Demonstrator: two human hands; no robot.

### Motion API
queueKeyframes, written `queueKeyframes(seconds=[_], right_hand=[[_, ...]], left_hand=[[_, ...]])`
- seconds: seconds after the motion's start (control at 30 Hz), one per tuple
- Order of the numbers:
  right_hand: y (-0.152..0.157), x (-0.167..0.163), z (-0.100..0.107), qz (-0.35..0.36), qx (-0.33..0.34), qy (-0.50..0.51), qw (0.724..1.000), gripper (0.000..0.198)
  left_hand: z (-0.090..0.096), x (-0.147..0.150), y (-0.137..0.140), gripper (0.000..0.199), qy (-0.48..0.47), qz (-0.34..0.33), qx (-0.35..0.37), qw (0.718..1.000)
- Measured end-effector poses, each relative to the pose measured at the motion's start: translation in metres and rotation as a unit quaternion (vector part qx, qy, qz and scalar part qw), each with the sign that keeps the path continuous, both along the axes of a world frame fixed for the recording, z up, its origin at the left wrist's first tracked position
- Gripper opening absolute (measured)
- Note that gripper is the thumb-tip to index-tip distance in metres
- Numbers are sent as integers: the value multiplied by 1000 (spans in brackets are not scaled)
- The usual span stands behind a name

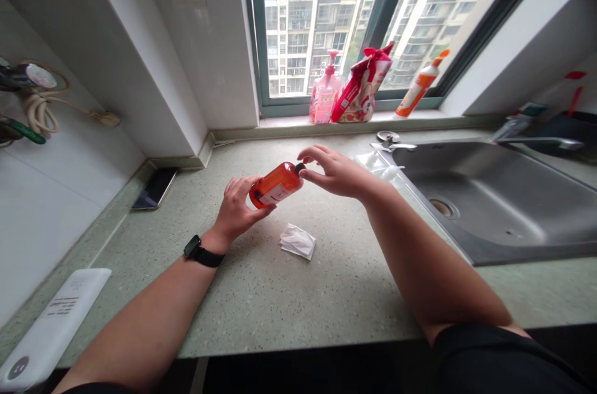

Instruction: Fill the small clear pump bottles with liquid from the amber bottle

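In the head view, my left hand (240,204) is wrapped around the lower part of a bottle of clear orange-red liquid (289,178) with a pale label. The bottle is tilted above the counter, its neck pointing up and to the right. My right hand (324,167) is at the neck, thumb and fingers closed around the small black cap (300,168), which is partly covered. A folded white tissue (297,242) lies on the counter just below the bottle.
The speckled counter (298,301) runs beneath a window. A steel sink (504,195) is at right. On the sill stand a pink pump bottle (325,96), a red bag (359,92) and an orange-white bottle (420,89). A phone (155,187) and a white device (58,325) lie left.
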State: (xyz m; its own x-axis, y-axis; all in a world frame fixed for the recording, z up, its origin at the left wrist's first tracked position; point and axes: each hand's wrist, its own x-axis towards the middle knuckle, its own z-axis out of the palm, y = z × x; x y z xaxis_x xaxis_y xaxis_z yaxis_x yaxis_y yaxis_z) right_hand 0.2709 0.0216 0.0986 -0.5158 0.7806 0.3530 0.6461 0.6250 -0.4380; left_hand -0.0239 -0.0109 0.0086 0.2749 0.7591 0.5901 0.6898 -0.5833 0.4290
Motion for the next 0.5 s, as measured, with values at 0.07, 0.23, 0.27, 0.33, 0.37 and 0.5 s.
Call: queueKeyframes(seconds=[0.07,0.23,0.27,0.33,0.37,0.5], right_hand=[[0,2,0,33,11,11,999,24],[6,-3,-7,7,23,-21,999,11],[7,-5,-10,0,24,-28,999,10],[7,-9,-13,-13,29,-40,999,8],[7,-11,-14,-18,31,-42,999,8],[5,-10,-9,-31,33,-16,999,10]], left_hand=[[0,0,0,62,-3,-4,-3,1000],[1,0,0,61,-5,-6,-20,1000],[0,0,0,61,-5,-6,-24,1000],[0,0,1,61,-7,-5,-33,999],[0,0,1,61,-8,-4,-38,999],[0,-1,0,74,-20,-15,-65,998]])
